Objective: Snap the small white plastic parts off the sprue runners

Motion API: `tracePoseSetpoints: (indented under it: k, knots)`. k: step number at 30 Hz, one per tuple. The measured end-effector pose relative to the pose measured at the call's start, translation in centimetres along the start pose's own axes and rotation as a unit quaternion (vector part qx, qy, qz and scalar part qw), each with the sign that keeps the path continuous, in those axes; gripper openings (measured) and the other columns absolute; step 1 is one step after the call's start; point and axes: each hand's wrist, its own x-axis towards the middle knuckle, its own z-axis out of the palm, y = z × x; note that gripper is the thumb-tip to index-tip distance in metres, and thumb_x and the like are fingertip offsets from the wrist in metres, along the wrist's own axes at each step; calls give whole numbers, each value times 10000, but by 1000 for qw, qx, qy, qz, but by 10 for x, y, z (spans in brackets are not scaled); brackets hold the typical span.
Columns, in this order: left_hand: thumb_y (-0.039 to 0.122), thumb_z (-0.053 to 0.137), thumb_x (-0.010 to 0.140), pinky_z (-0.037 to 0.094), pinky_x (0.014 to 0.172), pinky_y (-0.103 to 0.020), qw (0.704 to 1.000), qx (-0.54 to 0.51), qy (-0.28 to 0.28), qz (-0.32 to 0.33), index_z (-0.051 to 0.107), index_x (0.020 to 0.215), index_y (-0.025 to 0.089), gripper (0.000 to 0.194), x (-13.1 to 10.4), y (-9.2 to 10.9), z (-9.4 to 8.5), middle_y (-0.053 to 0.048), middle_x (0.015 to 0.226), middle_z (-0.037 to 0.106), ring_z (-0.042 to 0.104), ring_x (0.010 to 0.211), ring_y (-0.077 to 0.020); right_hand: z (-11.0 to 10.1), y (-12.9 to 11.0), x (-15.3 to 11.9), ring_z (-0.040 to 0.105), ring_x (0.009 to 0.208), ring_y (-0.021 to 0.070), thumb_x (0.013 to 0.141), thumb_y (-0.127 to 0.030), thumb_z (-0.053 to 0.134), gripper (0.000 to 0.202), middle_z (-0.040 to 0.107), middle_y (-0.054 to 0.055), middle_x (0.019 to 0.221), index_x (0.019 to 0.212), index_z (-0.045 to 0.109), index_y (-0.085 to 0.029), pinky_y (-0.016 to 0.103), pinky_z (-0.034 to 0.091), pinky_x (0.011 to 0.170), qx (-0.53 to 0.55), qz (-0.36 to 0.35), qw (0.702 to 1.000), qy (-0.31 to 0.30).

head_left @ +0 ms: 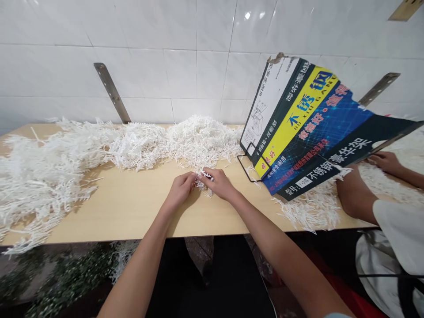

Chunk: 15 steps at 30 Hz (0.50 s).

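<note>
My left hand (181, 188) and my right hand (220, 183) meet over the middle of the table. Between them is a small bunch of white plastic sprigs (206, 176), with thin, branching pieces. The fingertips of both hands are pinched on it, and some strands hang below toward the tabletop. Just behind my hands lies a heaped pile of the same white sprigs (202, 140), close to the wall. My fingers partly hide the bunch, so single pieces in it are hard to make out.
More white sprigs (39, 176) spread over the left side. A printed cardboard panel (298, 128) stands at the right, with a black wire stand (253, 165) at its corner. Beyond it, another person's arm (356, 196) rests on the table (126, 212). Metal brackets (112, 92) line the wall.
</note>
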Motion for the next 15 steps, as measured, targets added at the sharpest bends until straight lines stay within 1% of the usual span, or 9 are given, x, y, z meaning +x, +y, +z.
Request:
tracePoseSetpoints:
  k: [2, 4, 7, 10, 13, 15]
  knots:
    - [570, 458, 1000, 352, 596, -282, 1000, -19, -16, -3, 547, 658, 188, 521, 1, -2, -1, 1, 581, 494, 450, 578, -149, 0, 1, 0, 439, 654, 144, 969, -405, 566, 349, 477, -32, 652, 696, 470, -210, 256, 296, 642, -1, -14, 1000, -9]
    - [575, 495, 991, 359, 615, -278, 999, -6, -49, 8, 582, 713, 182, 489, 3, -3, -2, 2, 618, 512, 457, 604, -151, 0, 1, -1, 441, 654, 144, 971, -395, 564, 337, 483, -29, 649, 700, 499, -207, 255, 300, 642, 10, -16, 1000, -19]
    - [559, 564, 964, 363, 636, -272, 996, 36, -81, 24, 636, 789, 174, 429, 4, -4, -2, 0, 674, 544, 475, 655, -160, 0, 1, -2, 428, 633, 144, 967, -386, 556, 338, 466, -28, 622, 685, 526, -202, 256, 301, 617, 71, 6, 997, -42]
    - [562, 551, 967, 352, 638, -274, 993, 60, -98, 26, 625, 739, 172, 458, 4, -3, -2, -6, 667, 548, 466, 655, -161, 0, 3, -1, 414, 614, 140, 935, -370, 569, 346, 442, -28, 608, 640, 503, -200, 255, 294, 583, 133, 40, 989, -42]
    - [565, 590, 943, 337, 616, -272, 992, 52, -110, 37, 602, 693, 175, 464, 2, 0, -3, -9, 650, 555, 446, 628, -151, 0, 6, 1, 412, 607, 133, 891, -365, 618, 337, 452, -28, 611, 622, 502, -198, 249, 297, 563, 179, 64, 981, -35]
    - [585, 606, 931, 313, 570, -272, 992, 30, -117, 31, 581, 643, 177, 500, 1, 1, -3, -2, 587, 503, 398, 570, -136, 0, 6, 2, 385, 564, 123, 882, -383, 631, 317, 477, -29, 593, 642, 545, -195, 248, 280, 528, 228, 88, 968, -66]
